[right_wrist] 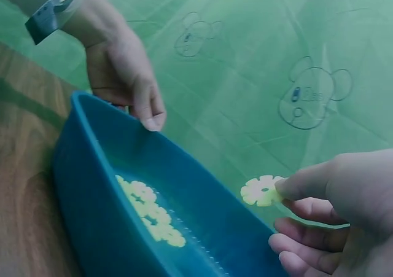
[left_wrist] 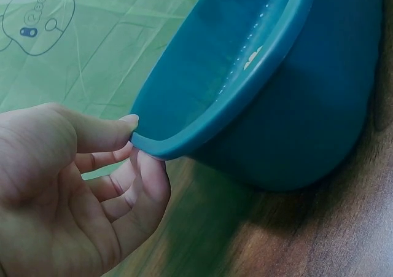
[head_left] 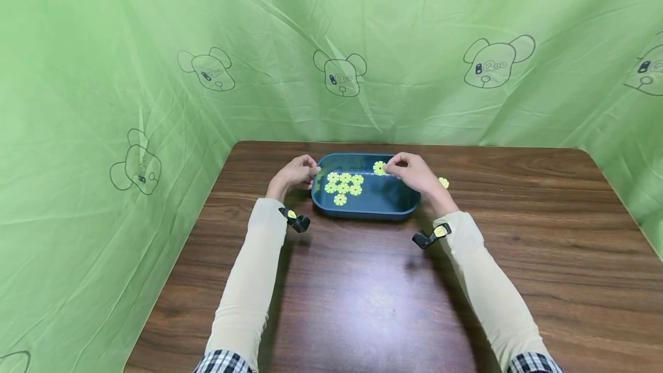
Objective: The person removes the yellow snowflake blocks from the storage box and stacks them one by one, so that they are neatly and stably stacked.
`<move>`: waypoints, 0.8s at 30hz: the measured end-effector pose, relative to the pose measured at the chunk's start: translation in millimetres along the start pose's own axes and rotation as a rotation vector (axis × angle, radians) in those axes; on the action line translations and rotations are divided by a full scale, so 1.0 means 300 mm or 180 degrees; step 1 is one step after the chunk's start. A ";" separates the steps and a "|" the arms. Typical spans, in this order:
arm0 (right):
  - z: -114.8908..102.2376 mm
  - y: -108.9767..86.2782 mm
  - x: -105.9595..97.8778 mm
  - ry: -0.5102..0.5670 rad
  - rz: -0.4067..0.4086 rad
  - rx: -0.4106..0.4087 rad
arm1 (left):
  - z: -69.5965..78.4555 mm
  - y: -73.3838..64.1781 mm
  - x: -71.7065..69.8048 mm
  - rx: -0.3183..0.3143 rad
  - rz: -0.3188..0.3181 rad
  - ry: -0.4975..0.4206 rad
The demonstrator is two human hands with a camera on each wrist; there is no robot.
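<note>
My left hand (head_left: 294,174) pinches the rim of a dark blue plastic basin (head_left: 362,212) at its left end. In the left wrist view the thumb lies on top of the rim and curled fingers lie underneath. Over the basin's back right part, my right hand (head_left: 414,174) pinches a yellow snowflake disc (right_wrist: 256,191) by its edge, between thumb and forefinger. This notched, flower-like disc has a small hole in its middle. Inside the basin, toward the left, several similar snowflake discs (head_left: 340,199) lie grouped on the bottom.
Another yellow disc (head_left: 444,182) shows on the wooden table (head_left: 544,235), just right of my right wrist. Green cloth (head_left: 404,27) printed with bear heads hangs behind the table and along its left side. Each wrist wears a black camera strap (head_left: 433,236).
</note>
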State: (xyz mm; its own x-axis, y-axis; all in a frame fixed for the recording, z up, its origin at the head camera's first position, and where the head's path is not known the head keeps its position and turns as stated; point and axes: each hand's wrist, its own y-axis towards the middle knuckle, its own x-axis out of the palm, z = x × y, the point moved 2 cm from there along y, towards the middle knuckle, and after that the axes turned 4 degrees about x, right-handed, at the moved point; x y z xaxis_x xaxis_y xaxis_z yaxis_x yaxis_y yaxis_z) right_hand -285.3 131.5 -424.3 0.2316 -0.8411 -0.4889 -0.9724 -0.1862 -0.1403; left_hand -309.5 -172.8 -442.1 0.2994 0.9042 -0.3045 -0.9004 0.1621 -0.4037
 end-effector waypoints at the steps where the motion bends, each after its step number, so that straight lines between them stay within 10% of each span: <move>1: 0.002 0.000 -0.009 0.0034 0.0016 -0.0003 | -0.001 0.002 0.000 0.0000 0.0000 0.0005; 24: 0.105 -0.039 -0.202 0.0541 0.0361 0.0235 | 0.000 0.001 -0.001 0.0015 0.0012 0.0049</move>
State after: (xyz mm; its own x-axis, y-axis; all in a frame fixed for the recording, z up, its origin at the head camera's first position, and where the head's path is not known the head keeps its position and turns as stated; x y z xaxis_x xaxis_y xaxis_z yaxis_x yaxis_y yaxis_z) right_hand -287.2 200.6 -420.4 0.1069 -0.9293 -0.3536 -0.9859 -0.0531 -0.1586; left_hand -309.9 -172.9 -442.3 0.3007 0.8986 -0.3195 -0.9031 0.1605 -0.3983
